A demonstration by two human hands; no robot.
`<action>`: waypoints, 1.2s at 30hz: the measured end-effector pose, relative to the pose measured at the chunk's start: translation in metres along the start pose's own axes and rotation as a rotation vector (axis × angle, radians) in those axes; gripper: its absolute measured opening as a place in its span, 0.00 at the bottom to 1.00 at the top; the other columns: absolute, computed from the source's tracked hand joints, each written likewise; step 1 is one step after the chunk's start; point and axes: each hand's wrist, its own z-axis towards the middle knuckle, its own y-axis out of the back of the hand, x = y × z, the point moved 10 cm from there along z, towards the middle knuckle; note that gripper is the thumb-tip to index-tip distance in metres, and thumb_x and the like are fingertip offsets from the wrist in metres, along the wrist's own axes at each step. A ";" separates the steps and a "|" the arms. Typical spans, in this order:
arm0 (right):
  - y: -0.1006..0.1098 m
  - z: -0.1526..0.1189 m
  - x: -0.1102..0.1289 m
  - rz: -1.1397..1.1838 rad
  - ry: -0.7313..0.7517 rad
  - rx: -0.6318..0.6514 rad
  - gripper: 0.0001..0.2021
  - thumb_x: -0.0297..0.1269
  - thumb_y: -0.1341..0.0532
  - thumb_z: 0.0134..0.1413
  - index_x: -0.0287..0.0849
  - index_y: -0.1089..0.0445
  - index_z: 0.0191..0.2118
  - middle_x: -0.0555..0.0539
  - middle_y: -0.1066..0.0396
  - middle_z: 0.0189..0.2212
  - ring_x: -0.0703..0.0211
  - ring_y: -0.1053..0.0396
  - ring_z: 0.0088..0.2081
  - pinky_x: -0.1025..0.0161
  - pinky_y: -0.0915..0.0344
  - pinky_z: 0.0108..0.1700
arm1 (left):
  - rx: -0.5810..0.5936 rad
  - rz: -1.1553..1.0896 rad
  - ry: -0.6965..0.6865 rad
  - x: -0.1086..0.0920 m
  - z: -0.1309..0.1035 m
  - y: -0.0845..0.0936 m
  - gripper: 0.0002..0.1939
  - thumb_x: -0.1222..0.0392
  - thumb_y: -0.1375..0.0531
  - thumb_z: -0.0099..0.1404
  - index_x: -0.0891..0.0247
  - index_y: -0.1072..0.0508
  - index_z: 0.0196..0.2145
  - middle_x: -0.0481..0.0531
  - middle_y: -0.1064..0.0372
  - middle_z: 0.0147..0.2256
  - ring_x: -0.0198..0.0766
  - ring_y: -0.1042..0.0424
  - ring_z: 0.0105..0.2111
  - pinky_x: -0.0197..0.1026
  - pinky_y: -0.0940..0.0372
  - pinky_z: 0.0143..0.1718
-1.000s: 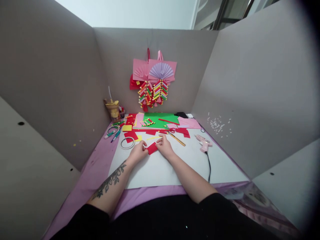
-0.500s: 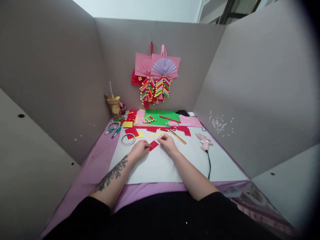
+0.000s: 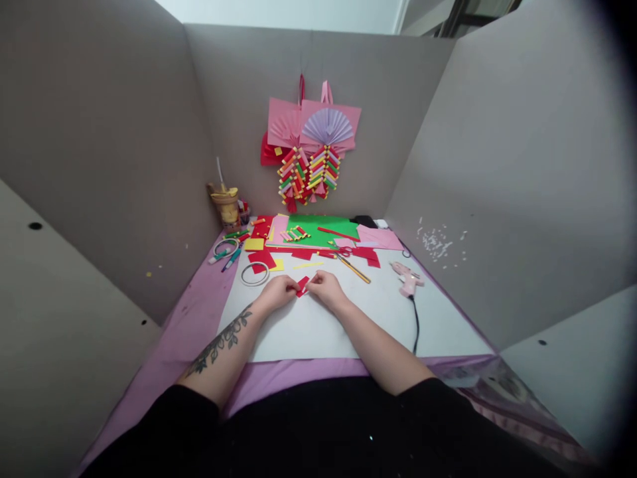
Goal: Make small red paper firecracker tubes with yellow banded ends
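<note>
Between my hands a small piece of red paper (image 3: 302, 284) lies on the white sheet. The fingertips of my left hand (image 3: 281, 291) are closed on its left edge. My right hand (image 3: 326, 289) pinches a small white strip (image 3: 304, 289), seen against the red paper. The fingers partly cover the strip, so whether it touches the paper I cannot tell. Just beyond the hands is a thin yellow strip (image 3: 308, 265).
A pink glue gun (image 3: 408, 279) with a black cord lies to the right. Behind the hands are a roll of tape (image 3: 255, 273), a yellow-handled cutter (image 3: 354, 269), scissors (image 3: 343, 251) and green card (image 3: 328, 226). Paper firecracker decorations (image 3: 323, 169) hang on the back panel.
My right hand has come left and slightly down, bringing the white strip over the red paper. My left hand stays at the paper's edge. The camera view has shifted slightly.
</note>
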 end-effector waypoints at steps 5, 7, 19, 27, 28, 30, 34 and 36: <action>-0.010 -0.004 -0.001 -0.012 -0.024 0.017 0.05 0.35 0.40 0.34 0.41 0.38 0.20 0.56 0.39 0.16 0.67 0.44 0.19 0.70 0.48 0.21 | 0.047 0.007 0.029 -0.001 0.000 0.001 0.12 0.65 0.44 0.52 0.61 0.22 0.31 0.50 0.26 0.32 0.36 0.31 0.31 0.34 0.39 0.33; -0.013 -0.006 -0.001 -0.016 -0.029 0.024 0.05 0.35 0.40 0.34 0.41 0.38 0.20 0.55 0.39 0.16 0.67 0.44 0.19 0.70 0.48 0.21 | 0.048 0.014 0.020 -0.003 0.000 0.002 0.12 0.64 0.44 0.52 0.62 0.22 0.31 0.51 0.27 0.32 0.36 0.31 0.30 0.34 0.39 0.32; -0.015 -0.008 0.003 -0.083 -0.012 0.020 0.07 0.36 0.40 0.34 0.41 0.38 0.19 0.55 0.38 0.16 0.66 0.42 0.20 0.70 0.47 0.22 | 0.045 0.005 0.020 0.000 0.001 0.000 0.12 0.64 0.44 0.51 0.61 0.21 0.31 0.51 0.27 0.31 0.36 0.31 0.30 0.34 0.39 0.32; -0.014 -0.008 0.001 -0.137 -0.036 0.004 0.06 0.36 0.40 0.34 0.41 0.38 0.19 0.55 0.37 0.16 0.66 0.42 0.21 0.70 0.48 0.22 | 0.073 0.002 0.043 -0.003 -0.001 0.002 0.13 0.64 0.45 0.51 0.62 0.22 0.31 0.51 0.26 0.32 0.37 0.30 0.30 0.35 0.39 0.33; -0.014 -0.008 0.001 -0.140 -0.038 0.004 0.06 0.36 0.40 0.34 0.41 0.38 0.19 0.55 0.37 0.16 0.66 0.42 0.21 0.70 0.48 0.22 | 0.075 0.000 0.046 -0.003 -0.001 0.002 0.13 0.64 0.45 0.51 0.62 0.22 0.31 0.51 0.25 0.32 0.37 0.30 0.31 0.35 0.39 0.33; -0.014 -0.009 0.001 -0.146 -0.044 0.003 0.06 0.36 0.40 0.34 0.41 0.38 0.19 0.55 0.37 0.16 0.66 0.41 0.21 0.70 0.48 0.22 | 0.076 -0.006 0.054 -0.003 -0.001 0.002 0.13 0.63 0.45 0.51 0.62 0.22 0.31 0.51 0.25 0.32 0.37 0.30 0.31 0.35 0.39 0.34; -0.012 -0.009 0.003 -0.178 -0.048 -0.007 0.05 0.35 0.40 0.33 0.41 0.37 0.19 0.55 0.37 0.16 0.66 0.42 0.20 0.70 0.49 0.21 | 0.076 -0.016 0.059 -0.003 -0.001 0.003 0.13 0.60 0.44 0.52 0.62 0.22 0.32 0.52 0.26 0.32 0.37 0.30 0.30 0.35 0.38 0.33; -0.011 -0.010 0.004 -0.192 -0.044 -0.011 0.05 0.35 0.41 0.34 0.41 0.37 0.19 0.55 0.37 0.15 0.66 0.42 0.20 0.70 0.49 0.21 | 0.080 -0.017 0.065 -0.004 -0.002 0.003 0.13 0.59 0.43 0.52 0.62 0.22 0.32 0.52 0.26 0.32 0.37 0.30 0.30 0.35 0.38 0.33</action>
